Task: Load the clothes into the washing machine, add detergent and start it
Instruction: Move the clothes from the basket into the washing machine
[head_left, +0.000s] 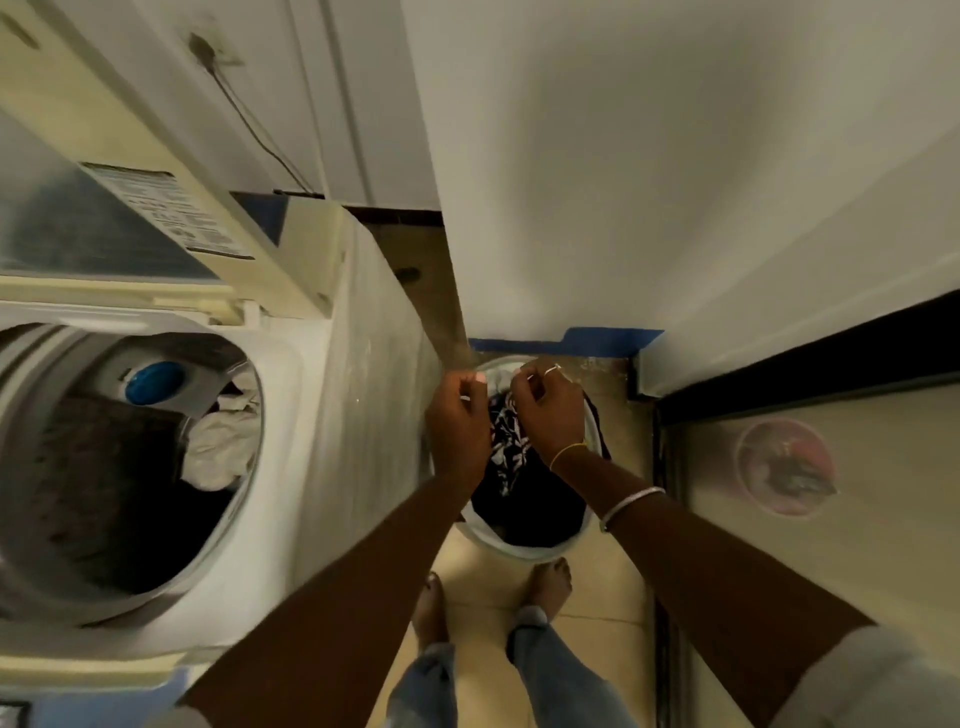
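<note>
A white top-loading washing machine (322, 415) stands at my left with its lid up. Inside its drum (104, 493) lie white clothes (223, 441) and a dark cloth. On the floor to its right sits a round white laundry basket (524, 551) with dark clothes in it. My left hand (457, 421) and my right hand (550, 410) are both over the basket. Their curled fingers grip a black-and-white patterned garment (506, 447) that hangs between them. A white cloth (498, 379) shows at the basket's far rim.
A white wall (623, 182) rises just behind the basket, with blue tape (566, 340) along its foot. A dark-framed glass door (831, 467) is at the right. My bare feet (550, 582) stand on the tiled floor in front of the basket. The machine's raised lid (130, 223) is at upper left.
</note>
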